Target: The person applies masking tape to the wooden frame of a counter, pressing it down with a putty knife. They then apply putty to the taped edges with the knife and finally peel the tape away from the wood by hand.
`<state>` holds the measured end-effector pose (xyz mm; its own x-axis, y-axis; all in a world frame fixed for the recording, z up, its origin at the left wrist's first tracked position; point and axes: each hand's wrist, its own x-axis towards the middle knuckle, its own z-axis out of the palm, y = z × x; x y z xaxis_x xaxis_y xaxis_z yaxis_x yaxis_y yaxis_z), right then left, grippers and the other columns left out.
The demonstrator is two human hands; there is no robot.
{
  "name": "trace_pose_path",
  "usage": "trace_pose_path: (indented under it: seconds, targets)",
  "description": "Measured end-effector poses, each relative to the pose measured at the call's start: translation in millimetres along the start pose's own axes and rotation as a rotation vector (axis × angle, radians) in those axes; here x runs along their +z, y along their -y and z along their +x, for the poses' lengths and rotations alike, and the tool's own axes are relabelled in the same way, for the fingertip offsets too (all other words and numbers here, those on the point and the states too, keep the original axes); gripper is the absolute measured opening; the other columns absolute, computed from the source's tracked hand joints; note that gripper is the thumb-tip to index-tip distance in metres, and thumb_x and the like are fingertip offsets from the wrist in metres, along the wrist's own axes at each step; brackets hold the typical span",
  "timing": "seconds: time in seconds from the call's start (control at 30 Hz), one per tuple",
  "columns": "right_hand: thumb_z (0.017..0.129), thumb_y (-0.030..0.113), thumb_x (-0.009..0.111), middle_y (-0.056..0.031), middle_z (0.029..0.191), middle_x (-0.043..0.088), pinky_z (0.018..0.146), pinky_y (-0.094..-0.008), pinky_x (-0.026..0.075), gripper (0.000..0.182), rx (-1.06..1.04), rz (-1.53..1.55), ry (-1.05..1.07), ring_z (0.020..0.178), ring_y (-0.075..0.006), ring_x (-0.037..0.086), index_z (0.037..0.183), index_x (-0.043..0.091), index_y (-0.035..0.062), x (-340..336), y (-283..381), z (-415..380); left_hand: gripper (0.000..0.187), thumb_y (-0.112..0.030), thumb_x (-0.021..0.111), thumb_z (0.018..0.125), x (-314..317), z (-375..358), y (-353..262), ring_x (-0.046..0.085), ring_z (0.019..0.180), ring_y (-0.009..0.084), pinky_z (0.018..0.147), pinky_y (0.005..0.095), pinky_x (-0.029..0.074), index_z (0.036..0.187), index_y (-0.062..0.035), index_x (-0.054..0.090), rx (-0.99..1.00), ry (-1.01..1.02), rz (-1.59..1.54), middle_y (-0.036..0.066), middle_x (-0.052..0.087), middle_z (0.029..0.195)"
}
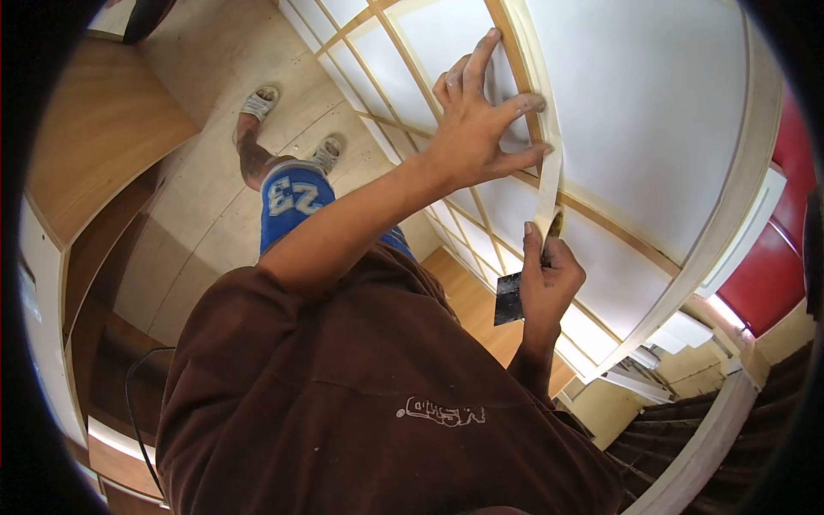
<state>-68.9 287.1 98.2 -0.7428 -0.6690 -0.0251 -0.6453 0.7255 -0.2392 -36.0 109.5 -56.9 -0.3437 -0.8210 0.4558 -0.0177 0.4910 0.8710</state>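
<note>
My left hand [481, 120] is spread over the wooden lattice frame [515, 51]. Its thumb and a fingertip touch a strip of pale masking tape [550, 172] running along the frame's edge. Lower down, my right hand [549, 279] is closed around the tape roll [556, 221], the thumb on the strip where it leaves the roll. A dark flat blade like a putty knife's [508, 299] juts from the same hand; its handle is hidden. White panels [635, 112] fill the frame on both sides of the tape.
Wooden cabinetry [120, 129] curves along the left, with a black cable [130, 386] beside it. Pale boards cover the floor [206, 215] under my feet. On the right are a red surface [764, 283] and a pale rail [704, 455].
</note>
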Motion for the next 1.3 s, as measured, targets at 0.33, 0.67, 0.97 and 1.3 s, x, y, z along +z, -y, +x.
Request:
trace_pose_path:
  seconds: [0.33, 0.67, 0.97, 1.3]
  targets:
    - [0.098, 0.009, 0.079, -0.0051, 0.067, 0.04, 0.056, -0.0328, 0.032, 0.04, -0.138, 0.026, 0.032, 0.066, -0.012, 0.032, 0.074, 0.05, -0.0045, -6, 4, -8, 0.078, -0.053, 0.095, 0.073, 10, -9, -6, 0.025, 0.146, 0.0568, 0.106, 0.0628, 0.028, 0.14, -0.03, 0.061, -0.049, -0.025, -0.06, 0.038, 0.011, 0.168]
    - [0.096, 0.008, 0.08, -0.0046, 0.066, 0.042, 0.055, -0.0323, 0.03, 0.039, -0.124, 0.045, 0.019, 0.064, -0.0113, 0.032, 0.074, 0.051, -0.0038, -13, 1, -14, 0.073, -0.052, 0.09, 0.08, 13, -15, -7, 0.028, 0.144, 0.0565, 0.105, 0.0623, 0.029, 0.143, -0.0281, 0.06, -0.069, -0.029, -0.12, 0.038, 0.013, 0.168]
    - [0.096, 0.009, 0.081, -0.005, 0.065, 0.041, 0.054, -0.0333, 0.029, 0.036, -0.142, 0.026, 0.009, 0.062, -0.0116, 0.033, 0.074, 0.056, -0.0038, -11, -2, -12, 0.058, -0.049, 0.086, 0.086, 16, -18, -5, 0.031, 0.143, 0.0548, 0.106, 0.0596, 0.03, 0.136, -0.0278, 0.066, -0.047, -0.029, -0.108, 0.037, 0.015, 0.168]
    - [0.095, 0.007, 0.081, -0.0116, 0.067, 0.045, 0.055, -0.0334, 0.036, 0.037, -0.095, -0.014, 0.022, 0.062, -0.0151, 0.036, 0.076, 0.053, -0.0062, -13, -3, -8, 0.063, -0.045, 0.093, 0.08, 24, -18, -10, 0.032, 0.144, 0.0522, 0.101, 0.0585, 0.032, 0.134, -0.029, 0.065, -0.059, -0.086, -0.106, 0.038, 0.016, 0.168]
